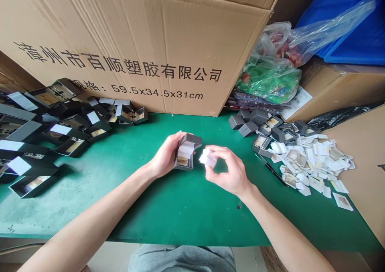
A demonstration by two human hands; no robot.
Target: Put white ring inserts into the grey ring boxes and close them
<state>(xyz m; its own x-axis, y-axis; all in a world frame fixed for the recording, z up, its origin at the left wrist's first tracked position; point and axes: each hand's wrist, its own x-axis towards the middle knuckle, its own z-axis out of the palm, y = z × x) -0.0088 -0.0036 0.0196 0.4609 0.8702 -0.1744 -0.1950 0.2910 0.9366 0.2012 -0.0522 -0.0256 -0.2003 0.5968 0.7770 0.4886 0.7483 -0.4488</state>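
Observation:
Over the middle of the green table, my left hand [166, 153] grips a small dark grey hinged gift box [184, 164] with its lid up. White lining shows inside the lid, and a brownish-yellow patch lies in the bottom. Just to the right, my right hand [227, 168] pinches a folded white paper insert [208, 158] between thumb and fingers. A small gap separates the insert from the box. Closest to my right hand on the table is a heap of white paper pieces [313, 163], some with yellowish patches.
Opened dark boxes [72, 143] crowd the left side of the green table [168, 212]. More small dark boxes [248, 128] lie at right, beside a black pen-like tool [272, 170]. A large cardboard carton [144, 31] stands behind. Plastic bags [270, 77] and a blue bin [355, 43] are back right.

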